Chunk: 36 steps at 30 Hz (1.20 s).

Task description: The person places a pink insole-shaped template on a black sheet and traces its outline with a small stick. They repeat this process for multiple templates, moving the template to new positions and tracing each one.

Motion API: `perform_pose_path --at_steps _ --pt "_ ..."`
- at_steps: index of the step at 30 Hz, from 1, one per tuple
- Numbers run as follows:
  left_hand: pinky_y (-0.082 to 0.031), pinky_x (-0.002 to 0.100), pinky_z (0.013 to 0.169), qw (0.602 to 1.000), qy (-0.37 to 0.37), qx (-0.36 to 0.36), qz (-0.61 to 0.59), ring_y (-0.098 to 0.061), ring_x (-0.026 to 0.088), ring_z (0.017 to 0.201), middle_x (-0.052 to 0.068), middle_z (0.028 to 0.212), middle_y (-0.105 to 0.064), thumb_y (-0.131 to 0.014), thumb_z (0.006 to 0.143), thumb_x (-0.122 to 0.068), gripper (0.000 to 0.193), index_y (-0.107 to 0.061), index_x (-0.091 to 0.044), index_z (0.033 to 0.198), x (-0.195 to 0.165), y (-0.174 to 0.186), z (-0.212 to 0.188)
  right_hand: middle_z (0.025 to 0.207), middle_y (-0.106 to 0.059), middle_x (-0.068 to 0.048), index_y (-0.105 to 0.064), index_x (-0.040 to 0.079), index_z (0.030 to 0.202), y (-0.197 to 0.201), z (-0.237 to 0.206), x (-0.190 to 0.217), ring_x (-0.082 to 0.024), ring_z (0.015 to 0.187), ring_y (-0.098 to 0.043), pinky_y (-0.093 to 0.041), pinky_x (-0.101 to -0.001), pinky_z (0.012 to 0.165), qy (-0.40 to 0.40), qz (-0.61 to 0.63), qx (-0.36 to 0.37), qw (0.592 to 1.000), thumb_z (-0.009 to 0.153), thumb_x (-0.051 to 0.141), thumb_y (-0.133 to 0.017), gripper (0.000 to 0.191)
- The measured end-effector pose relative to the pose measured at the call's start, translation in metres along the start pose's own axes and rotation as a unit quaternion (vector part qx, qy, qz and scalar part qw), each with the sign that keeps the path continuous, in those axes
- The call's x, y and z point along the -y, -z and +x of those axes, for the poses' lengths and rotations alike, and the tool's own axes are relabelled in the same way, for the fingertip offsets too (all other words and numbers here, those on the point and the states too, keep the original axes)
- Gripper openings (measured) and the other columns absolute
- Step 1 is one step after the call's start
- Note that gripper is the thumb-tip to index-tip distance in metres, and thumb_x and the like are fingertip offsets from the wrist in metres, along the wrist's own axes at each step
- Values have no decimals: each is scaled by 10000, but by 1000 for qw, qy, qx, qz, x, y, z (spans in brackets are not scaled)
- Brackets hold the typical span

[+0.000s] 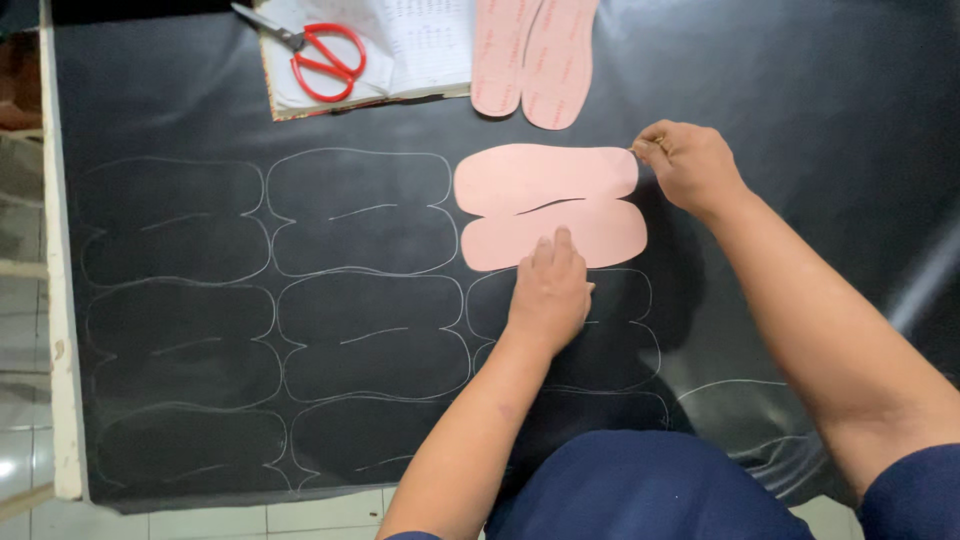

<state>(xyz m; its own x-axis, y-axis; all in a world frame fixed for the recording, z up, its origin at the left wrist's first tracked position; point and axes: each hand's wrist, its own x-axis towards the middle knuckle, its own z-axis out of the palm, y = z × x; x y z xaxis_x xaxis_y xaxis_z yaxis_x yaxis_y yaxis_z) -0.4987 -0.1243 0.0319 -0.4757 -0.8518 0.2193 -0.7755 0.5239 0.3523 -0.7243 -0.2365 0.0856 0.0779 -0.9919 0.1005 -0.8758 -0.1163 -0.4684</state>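
A pink template [550, 205], cut as two insole shapes joined side by side, lies flat on a sheet of black material [800, 150] spread across the worktop, in the upper middle of the view. The left hand [548, 292] presses down on the template's near edge, fingers together and flat on the pink card, gripping nothing. The right hand [688, 165] sits at the template's right-hand end, thumb and fingers pinched together on a small marking tool [637, 147] whose tip meets the card's upper corner; the tool is too small to identify further. The two hands are well apart, one at the near edge and one at the end.

Pale traced outlines [365, 212] of the same double shape fill the black sheet in rows to the left of the template and below it, one of them partly under the left hand. At the far edge of the worktop, just beyond the template, two more pink insole pieces [535, 55] lie overlapping. To their left rests an open notebook [420, 45] with red-handled scissors [320, 55] lying on its pages. Pale floor tiles [20, 300] show along the left side.
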Motion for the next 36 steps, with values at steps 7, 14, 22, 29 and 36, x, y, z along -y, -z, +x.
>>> perform_pose_path --at_steps 7,14,22,29,36 --pt "-448 483 907 1000 -12 2 25 -538 329 1180 165 1415 -534 -773 790 -312 436 -687 -34 1116 1 14 7 997 -739 -164 -742 50 1063 -3 -45 1 -347 914 -710 -548 -420 787 20 22 -16 999 1006 230 -667 203" --pt "-467 488 867 999 -10 -5 -43 -546 313 1190 105 1356 -560 -752 816 -262 294 -690 -73 1033 14 13 9 967 -745 -140 -735 45 1071 -9 -61 12 -302 864 -726 -559 -389 764 4 89 -20 996 1000 229 -654 213" --pt "-529 429 918 950 58 108 -288 -669 353 1003 136 1039 -723 -595 1078 -332 352 -726 -37 938 81 -28 53 988 -743 -124 -736 55 1069 10 -110 19 -307 887 -709 -547 -388 779 -16 10 23 1000 1000 214 -646 196" --pt "-542 377 819 667 348 297 -588 -668 241 928 114 1050 -753 -452 989 -591 671 -765 -6 1083 105 -10 81 946 -738 -133 -742 73 1016 -18 -113 49 -339 874 -701 -543 -412 770 28 9 68 997 966 195 -665 153" --pt "-546 395 919 664 319 309 -601 -693 252 1061 142 1146 -751 -416 980 -601 701 -748 -2 1133 104 9 86 966 -742 -122 -711 65 1078 -79 -92 99 -287 873 -721 -564 -363 789 114 210 70 968 972 154 -672 144"
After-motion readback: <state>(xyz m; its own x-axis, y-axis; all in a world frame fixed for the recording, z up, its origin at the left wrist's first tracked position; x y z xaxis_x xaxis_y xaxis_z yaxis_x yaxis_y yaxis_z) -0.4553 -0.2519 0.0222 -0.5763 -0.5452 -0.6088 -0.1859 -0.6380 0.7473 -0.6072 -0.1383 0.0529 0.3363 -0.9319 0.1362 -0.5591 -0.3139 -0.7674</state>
